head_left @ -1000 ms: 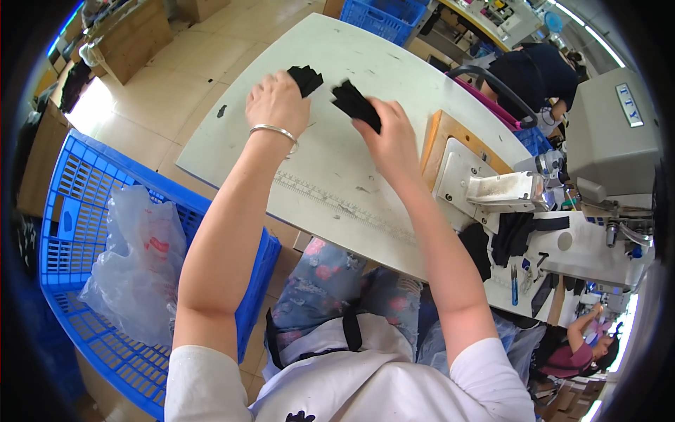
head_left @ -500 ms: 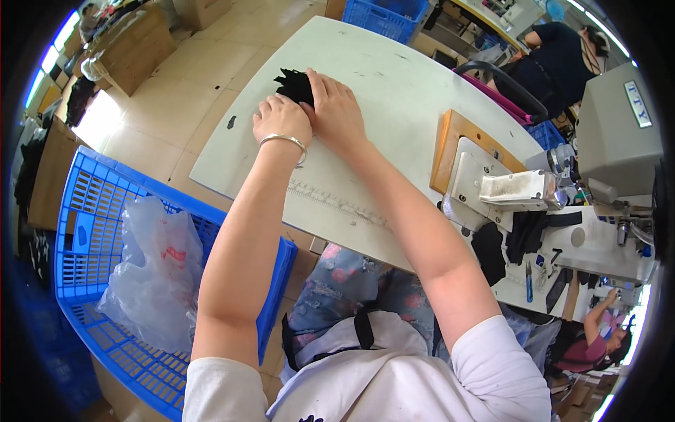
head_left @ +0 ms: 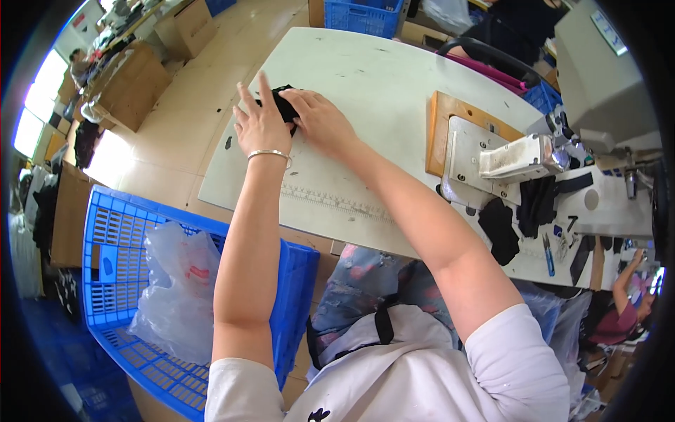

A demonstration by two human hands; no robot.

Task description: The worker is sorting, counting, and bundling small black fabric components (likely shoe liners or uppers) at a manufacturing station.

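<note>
A small bundle of black fabric pieces [head_left: 287, 107] lies at the far left of the white table, between my two hands. My left hand [head_left: 263, 131], with a silver bangle at its wrist, rests against the bundle's left side, fingers stretched out and apart. From the right, my right hand [head_left: 322, 123] curls its fingers over the fabric, the thumb at its near edge. The two hands cover much of the bundle, so its number of layers cannot be made out.
A sewing machine [head_left: 520, 158] stands on the right of the white table [head_left: 365, 77], beside black cloth pieces [head_left: 499, 228] and blue-handled snips [head_left: 548, 254]. To my left is a blue crate [head_left: 155, 204] holding a plastic bag [head_left: 179, 288]. Other people work beyond.
My left fingers have gone from curled on the black fabric to stretched out. The fabric's jagged far end is now mostly covered by my hands. The whole view has shifted slightly.
</note>
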